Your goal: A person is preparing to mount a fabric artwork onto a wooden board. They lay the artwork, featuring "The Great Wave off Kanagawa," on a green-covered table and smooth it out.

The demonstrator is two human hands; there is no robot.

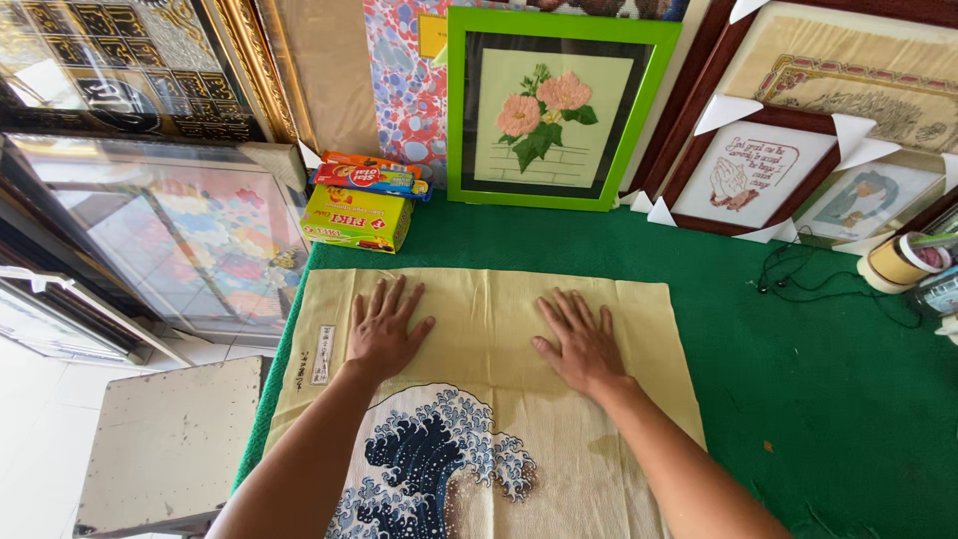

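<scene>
Both hands, left hand (pixel 384 329) and right hand (pixel 577 341), lay flat, fingers spread, on the soft, limp beige embroidered wave cloth (pixel 479 399); its edges beside them looked best for gripping.

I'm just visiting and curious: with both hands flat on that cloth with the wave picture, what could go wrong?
The cloth might crease or slide on the green table if the left hand and right hand push unevenly. Its near edge seems to hang off the table, so it could slip down.

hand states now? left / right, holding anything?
Left hand: open, flat on the beige cloth, holding nothing.
Right hand: open, flat on the same cloth, holding nothing.
</scene>
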